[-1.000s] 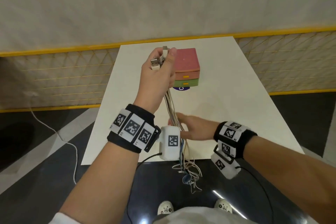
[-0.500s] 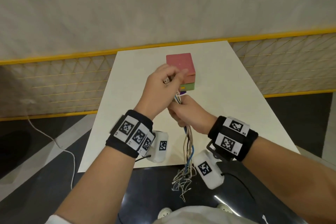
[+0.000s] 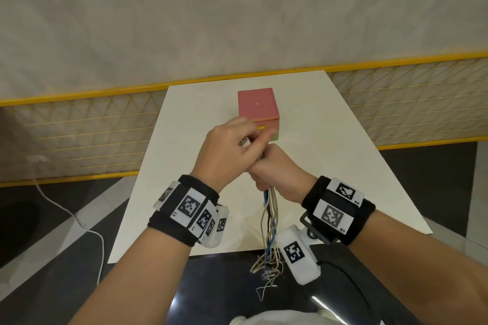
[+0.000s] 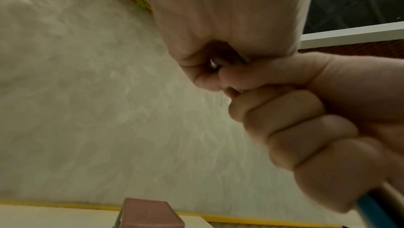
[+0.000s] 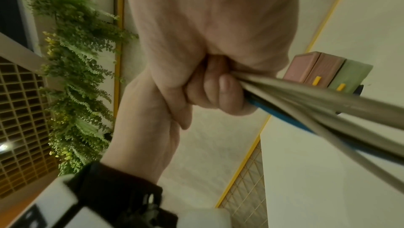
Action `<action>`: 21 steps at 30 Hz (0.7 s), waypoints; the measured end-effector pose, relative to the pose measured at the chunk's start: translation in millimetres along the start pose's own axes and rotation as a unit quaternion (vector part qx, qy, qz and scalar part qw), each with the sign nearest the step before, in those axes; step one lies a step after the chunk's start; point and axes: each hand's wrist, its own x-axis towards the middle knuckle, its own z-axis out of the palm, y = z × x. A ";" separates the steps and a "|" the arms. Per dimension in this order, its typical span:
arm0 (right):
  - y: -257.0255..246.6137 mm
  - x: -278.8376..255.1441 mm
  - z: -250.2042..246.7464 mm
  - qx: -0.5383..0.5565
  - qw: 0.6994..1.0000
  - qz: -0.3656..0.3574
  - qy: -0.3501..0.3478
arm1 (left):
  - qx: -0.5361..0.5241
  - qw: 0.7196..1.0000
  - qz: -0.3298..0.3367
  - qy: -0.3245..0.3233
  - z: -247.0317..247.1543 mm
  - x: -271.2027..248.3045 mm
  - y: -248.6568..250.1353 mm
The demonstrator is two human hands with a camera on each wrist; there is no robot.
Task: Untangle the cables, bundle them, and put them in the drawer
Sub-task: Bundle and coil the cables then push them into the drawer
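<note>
A bunch of grey, white and blue cables (image 3: 269, 221) hangs from my two hands over the near edge of the white table (image 3: 330, 155), its loose ends dangling below the edge. My left hand (image 3: 232, 148) grips the plug ends at the top of the bunch. My right hand (image 3: 274, 169) is fisted round the cables (image 5: 306, 104) just beneath it, the two hands touching. A small drawer box (image 3: 258, 105) with a pink top, a pink drawer and a green drawer stands on the table behind the hands, drawers closed.
A yellow mesh fence (image 3: 79, 134) runs behind the table on both sides. A white cord (image 3: 79, 219) lies on the dark floor at left. A plain wall stands behind, and green plants (image 5: 74, 59) appear in the right wrist view.
My left hand has come down from its raised position with the plug ends. My right hand has risen along the cables and closed round them right under the left hand.
</note>
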 end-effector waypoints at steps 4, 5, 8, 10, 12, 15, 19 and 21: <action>3.7 -2.1 -0.6 -0.043 0.996 -0.055 -0.049 | -0.044 0.992 -0.090 0.078 -2.2 6.8 -2.1; 7.0 -3.4 -2.7 -0.069 0.994 -0.066 -0.060 | -0.071 0.985 -0.125 0.097 -6.6 9.0 -2.6; 23.5 -7.6 -12.9 -0.113 0.990 -0.051 -0.073 | -0.138 0.954 -0.236 0.125 -19.3 15.3 -14.0; 29.0 -7.5 -21.4 -0.130 0.989 -0.035 -0.053 | -0.146 0.942 -0.297 0.057 -22.3 15.9 -27.4; 26.6 -5.9 -27.6 -0.181 0.983 -0.030 -0.030 | -0.079 0.951 -0.300 0.018 -21.8 11.3 -42.2; 18.3 -2.5 -34.8 -0.269 0.962 -0.031 -0.027 | -0.002 0.993 -0.103 0.049 -18.1 4.6 -35.4; 2.4 -3.5 -44.5 -0.316 0.944 -0.037 -0.087 | -0.052 0.973 -0.015 -0.224 1.9 -5.5 -12.8; -5.3 -4.0 -52.6 -0.322 0.941 -0.041 -0.098 | -0.086 0.946 -0.075 -0.304 7.5 -9.6 -14.8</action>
